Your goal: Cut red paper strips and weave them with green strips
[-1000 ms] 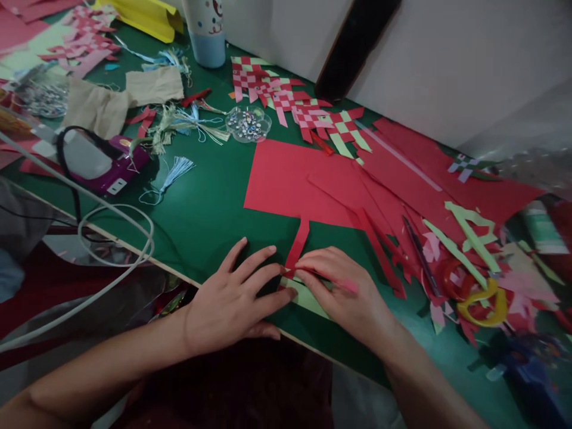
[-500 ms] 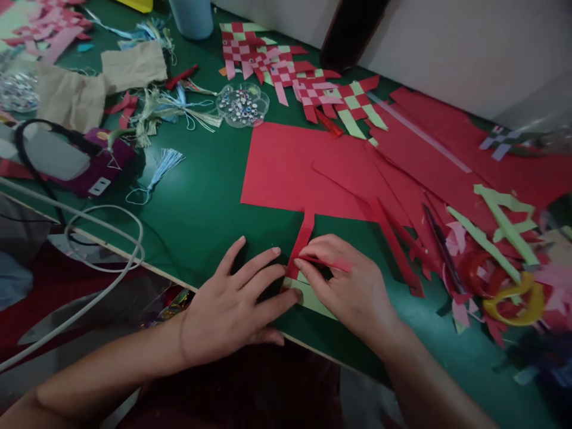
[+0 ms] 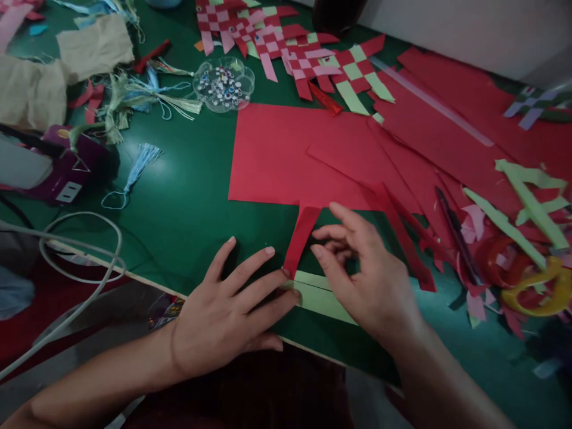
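My left hand [image 3: 230,298] lies palm down at the table's near edge with its fingers spread. Its fingertips press on the lower end of a red paper strip [image 3: 301,238] and on light green paper strips [image 3: 326,301] under it. The red strip slants up to the lower edge of a large red paper sheet [image 3: 268,155]. Just right of the strip hovers my right hand [image 3: 369,274], thumb and fingers bent but apart, with nothing visible between them.
Woven paper fish [image 3: 272,44] and a clear dish of googly eyes [image 3: 223,83] lie at the back. Tassels [image 3: 138,167] and cloth pouches [image 3: 96,47] are on the left. Yellow-handled scissors [image 3: 538,292], a dark pen [image 3: 453,229] and paper scraps crowd the right. A white cable [image 3: 118,238] loops over the left edge.
My right hand has let go of the thin red piece it was pinching and moved slightly right, its fingers opening. My left hand stays pressed down. The camera view has shifted slightly.
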Action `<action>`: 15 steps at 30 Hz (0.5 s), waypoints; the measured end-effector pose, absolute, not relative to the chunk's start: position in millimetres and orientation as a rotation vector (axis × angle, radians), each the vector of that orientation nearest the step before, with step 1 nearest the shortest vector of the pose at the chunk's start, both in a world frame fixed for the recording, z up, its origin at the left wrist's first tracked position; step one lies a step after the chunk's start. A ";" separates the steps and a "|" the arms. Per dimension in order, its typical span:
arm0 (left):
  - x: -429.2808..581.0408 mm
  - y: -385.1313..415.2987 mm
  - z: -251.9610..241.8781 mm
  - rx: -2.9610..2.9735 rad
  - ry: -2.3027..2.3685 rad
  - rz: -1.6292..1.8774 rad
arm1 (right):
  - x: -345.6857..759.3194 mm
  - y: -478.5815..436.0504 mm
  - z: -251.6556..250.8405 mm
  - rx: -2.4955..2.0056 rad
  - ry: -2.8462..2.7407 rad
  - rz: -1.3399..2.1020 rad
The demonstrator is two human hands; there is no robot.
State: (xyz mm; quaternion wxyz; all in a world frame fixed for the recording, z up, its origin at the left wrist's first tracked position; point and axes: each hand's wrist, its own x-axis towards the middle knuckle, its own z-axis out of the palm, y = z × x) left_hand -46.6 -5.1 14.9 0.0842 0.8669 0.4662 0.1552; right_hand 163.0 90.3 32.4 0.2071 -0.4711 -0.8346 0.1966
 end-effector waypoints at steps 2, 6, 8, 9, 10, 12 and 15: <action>-46.5 -5.3 15.1 2.587 1.392 0.458 | 171.5 84.1 36.1 -1.155 -2.396 0.415; -46.8 -6.0 14.2 2.603 1.391 0.472 | 181.4 62.2 37.8 -0.932 -2.619 0.256; -47.0 -6.4 13.8 2.607 1.396 0.455 | 183.0 52.4 35.6 -0.965 -2.656 0.241; -47.1 -6.5 13.7 2.611 1.399 0.440 | 183.5 49.0 34.1 -0.979 -2.663 0.238; -47.1 -6.6 13.6 2.614 1.402 0.423 | 184.1 46.6 32.5 -0.990 -2.661 0.235; -47.1 -6.7 13.7 2.622 1.403 0.399 | 185.6 44.7 29.4 -0.999 -2.645 0.235; -47.2 -6.7 14.0 2.632 1.405 0.402 | 188.7 45.2 26.4 -0.996 -2.644 0.245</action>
